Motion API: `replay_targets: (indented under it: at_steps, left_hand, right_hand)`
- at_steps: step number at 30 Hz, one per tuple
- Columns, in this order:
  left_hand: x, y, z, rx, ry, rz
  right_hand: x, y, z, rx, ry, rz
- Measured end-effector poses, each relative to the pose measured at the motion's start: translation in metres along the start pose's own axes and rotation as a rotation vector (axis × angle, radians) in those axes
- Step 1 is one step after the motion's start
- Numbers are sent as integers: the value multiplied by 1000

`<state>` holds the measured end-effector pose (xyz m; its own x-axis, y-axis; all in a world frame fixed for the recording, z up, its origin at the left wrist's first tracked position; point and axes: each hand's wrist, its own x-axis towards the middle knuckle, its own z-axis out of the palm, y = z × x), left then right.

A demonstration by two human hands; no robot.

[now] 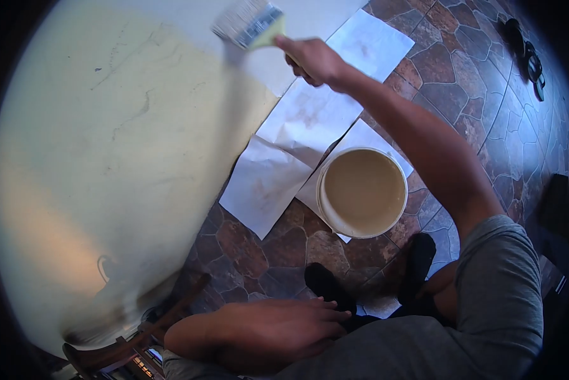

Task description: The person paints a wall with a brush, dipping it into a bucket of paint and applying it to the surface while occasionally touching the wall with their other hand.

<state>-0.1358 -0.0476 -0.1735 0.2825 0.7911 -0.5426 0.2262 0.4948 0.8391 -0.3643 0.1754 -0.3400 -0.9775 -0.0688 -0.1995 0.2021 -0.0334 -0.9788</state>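
My right hand [315,61] is closed round the light handle of a wide paintbrush [254,26]. The brush is held up at the wall [139,158], its bristles pointing left over a whiter area beside the yellowish, marked part. Below my outstretched right arm stands a round bucket [320,201] of beige paint [365,193]. My left hand [284,329] lies across the front of my body near my lap, fingers stretched out and holding nothing.
White paper sheets [265,183] lie along the wall's foot and under the bucket, on a stone-patterned floor [253,247]. My feet in black socks [417,263] are just behind the bucket. Dark sandals [534,69] lie far right; a wooden chair [101,358] stands lower left.
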Motion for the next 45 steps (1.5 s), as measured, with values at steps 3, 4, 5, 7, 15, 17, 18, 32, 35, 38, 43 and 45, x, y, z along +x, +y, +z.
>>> replay_targets:
  at_steps: [3,4,5,7,15,17,18,32,35,38,43,45]
  left_hand:
    - [-3,7,4,-9,-13,-77]
    - [-3,9,5,0,-11,-73]
    - [-3,11,6,-8,-2,-81]
    - [-3,13,6,-2,8,-89]
    - [0,15,0,9,-2,-51]
    - [0,11,2,7,3,-35]
    - [1,8,2,19,10,-24]
    - [5,17,3,-10,11,-49]
    - [2,15,4,35,11,-21]
    - [0,13,6,77,12,5]
    - [-1,14,3,51,13,-15]
    - [-2,14,1,49,32,-32]
  right_hand:
    - [2,67,-10,-66,-20,261]
    - [1,82,-16,-101,-42,374]
    - [2,93,-23,-106,-34,367]
    - [6,104,-33,-154,-75,536]
    - [2,-10,-30,-181,-36,261]
    - [-19,-52,-34,-191,-15,146]
    - [-29,-70,-36,-172,-12,82]
    - [10,73,-54,-212,10,426]
    - [11,58,-62,-300,14,341]
    - [0,-9,-55,-257,-2,144]
    - [-26,-56,-45,-159,-18,15]
    - [-20,-35,-41,39,-37,-25]
